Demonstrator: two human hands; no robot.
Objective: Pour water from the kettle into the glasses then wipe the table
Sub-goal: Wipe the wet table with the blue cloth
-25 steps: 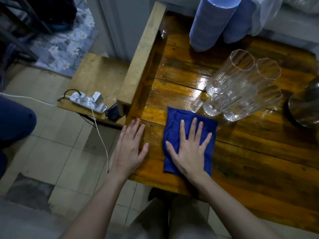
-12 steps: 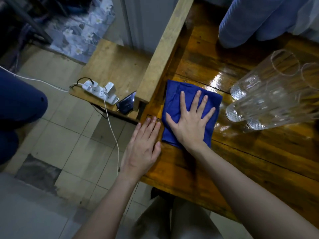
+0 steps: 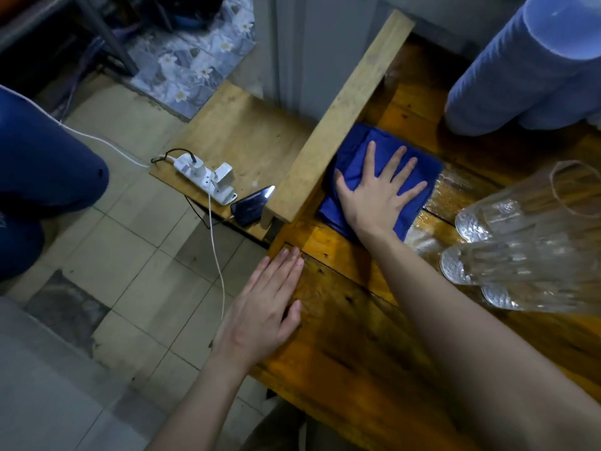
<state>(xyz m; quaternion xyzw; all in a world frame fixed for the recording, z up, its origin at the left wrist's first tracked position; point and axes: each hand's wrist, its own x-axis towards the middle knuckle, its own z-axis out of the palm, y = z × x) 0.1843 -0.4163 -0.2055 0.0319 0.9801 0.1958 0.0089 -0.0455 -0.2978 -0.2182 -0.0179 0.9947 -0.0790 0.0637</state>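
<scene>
A folded blue cloth [image 3: 354, 157] lies on the glossy wooden table [image 3: 357, 346], against a raised pale wooden beam [image 3: 338, 125] along the table's left side. My right hand [image 3: 377, 193] presses flat on the cloth with fingers spread. My left hand [image 3: 263, 307] rests flat and empty on the table's near left edge. Three clear ribbed glasses [image 3: 520, 252] stand at the right; the wood beside them shines wet. The kettle is out of view.
A blue roll [image 3: 523, 63] stands at the table's back right. Left of the beam, a lower wooden shelf [image 3: 240, 135] holds a white power strip [image 3: 208, 177] with cables and a dark phone [image 3: 250, 206]. A person's blue-trousered knee [image 3: 42, 170] is at far left above the tiled floor.
My right hand has slid the blue cloth away from me and leftward, up against the beam. My left hand has stayed flat at the table's edge. The view has shifted left.
</scene>
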